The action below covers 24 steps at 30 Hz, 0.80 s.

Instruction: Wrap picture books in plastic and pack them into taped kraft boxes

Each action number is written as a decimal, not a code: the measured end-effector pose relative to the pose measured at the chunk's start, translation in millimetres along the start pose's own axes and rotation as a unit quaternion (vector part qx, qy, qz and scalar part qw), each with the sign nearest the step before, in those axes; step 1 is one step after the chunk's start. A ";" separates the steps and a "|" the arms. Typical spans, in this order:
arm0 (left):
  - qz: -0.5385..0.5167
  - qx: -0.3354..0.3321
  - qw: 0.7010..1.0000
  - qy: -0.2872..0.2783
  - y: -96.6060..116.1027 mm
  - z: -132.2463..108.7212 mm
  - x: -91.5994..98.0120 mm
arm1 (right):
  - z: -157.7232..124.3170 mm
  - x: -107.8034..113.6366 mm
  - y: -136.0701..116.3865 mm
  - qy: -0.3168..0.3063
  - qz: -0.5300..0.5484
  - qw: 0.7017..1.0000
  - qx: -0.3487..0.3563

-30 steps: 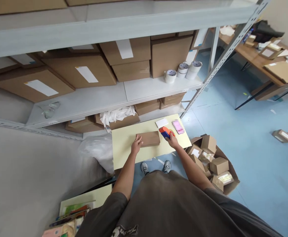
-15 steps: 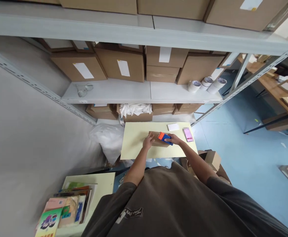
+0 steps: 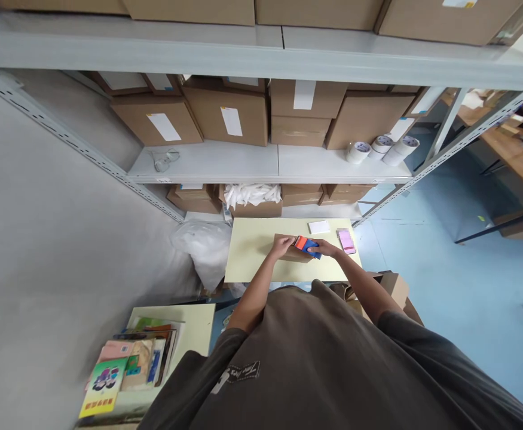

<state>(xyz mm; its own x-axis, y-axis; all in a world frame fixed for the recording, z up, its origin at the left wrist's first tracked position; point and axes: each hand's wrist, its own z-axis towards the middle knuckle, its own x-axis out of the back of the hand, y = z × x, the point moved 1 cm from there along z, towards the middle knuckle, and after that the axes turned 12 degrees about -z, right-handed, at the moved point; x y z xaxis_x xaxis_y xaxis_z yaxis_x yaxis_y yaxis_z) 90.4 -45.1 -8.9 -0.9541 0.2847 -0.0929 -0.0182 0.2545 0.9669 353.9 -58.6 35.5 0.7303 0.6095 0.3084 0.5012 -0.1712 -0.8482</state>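
A closed brown cardboard box (image 3: 293, 255) lies on the pale yellow table in front of me. Above it, my right hand (image 3: 325, 248) grips a blue and orange tape dispenser (image 3: 311, 247) by its blue end, with the orange end pointing left. My left hand (image 3: 283, 245) is at that orange end, over the left part of the box, with its fingers pinched together. Whatever sits between those fingers, if anything, is too small to make out.
A white card-like item (image 3: 319, 227) and a phone with a pink screen (image 3: 346, 241) lie on the table (image 3: 247, 257). Shelves ahead carry cartons (image 3: 229, 116) and white tape rolls (image 3: 358, 152). Books (image 3: 142, 364) are stacked at lower left; an open carton (image 3: 395, 289) stands at right.
My left hand has left the box's left side and come up to the orange end of the tape dispenser, its fingers now pinched. The right hand keeps its grip. The view has shifted slightly.
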 end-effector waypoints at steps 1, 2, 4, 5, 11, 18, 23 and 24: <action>-0.028 0.013 0.999 -0.010 -0.7 2.0 -4.9 | -0.3 0.3 0.7 -0.004 0.002 1.000 0.001; -0.049 0.024 0.998 -0.013 -1.6 3.8 -9.0 | -0.9 0.4 1.5 -0.008 0.003 1.000 0.001; -0.070 0.040 0.997 -0.002 -2.7 6.5 -14.4 | -2.5 0.3 3.0 -0.007 0.002 1.000 -0.001; -0.073 0.046 0.996 0.007 -2.5 7.2 -15.8 | -3.4 0.3 3.6 -0.005 0.000 1.000 0.000; -0.102 0.051 0.993 0.043 11.2 2.8 -17.3 | -8.3 4.7 2.3 0.016 -0.026 0.999 0.022; -0.145 0.017 0.987 0.060 31.2 -2.7 -23.3 | -16.1 13.2 -11.9 0.036 -0.056 0.996 0.060; -0.110 -0.012 0.991 0.079 40.8 -3.8 -24.9 | -20.3 7.2 -21.0 0.103 -0.095 0.989 0.035; -0.096 -0.022 0.991 0.086 43.1 -3.4 -24.4 | -19.6 6.4 -23.1 0.128 -0.111 0.985 0.026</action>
<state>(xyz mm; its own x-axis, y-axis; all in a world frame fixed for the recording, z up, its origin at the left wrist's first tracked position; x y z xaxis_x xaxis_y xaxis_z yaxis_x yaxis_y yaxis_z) 111.9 -44.3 35.9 -0.9685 0.0731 -0.2379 -0.2136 0.2463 0.9454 356.1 -65.9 65.5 0.7016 0.4113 0.5819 0.6423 -0.0114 -0.7664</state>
